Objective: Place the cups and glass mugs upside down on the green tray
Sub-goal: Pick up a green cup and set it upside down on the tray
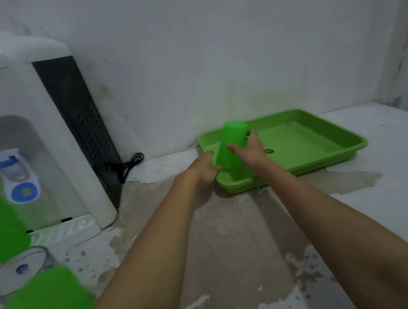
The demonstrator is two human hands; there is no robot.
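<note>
While our right hand [248, 151] holds the inverted green cup [232, 146], left hand [204, 169] loose beside, we seat its rim flat in the green tray [332, 151] near-left corner.

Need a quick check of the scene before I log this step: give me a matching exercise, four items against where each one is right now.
Items:
1. green cup
2. glass mug
3. black cord
4. green tray

Places:
A. right of the water dispenser, by the wall
B. held upside down over the tray's left end by right hand
C. far left, between two other green cups
D. on the counter by the back wall

Pairs: 1-B, 2-C, 3-A, 4-D
</note>
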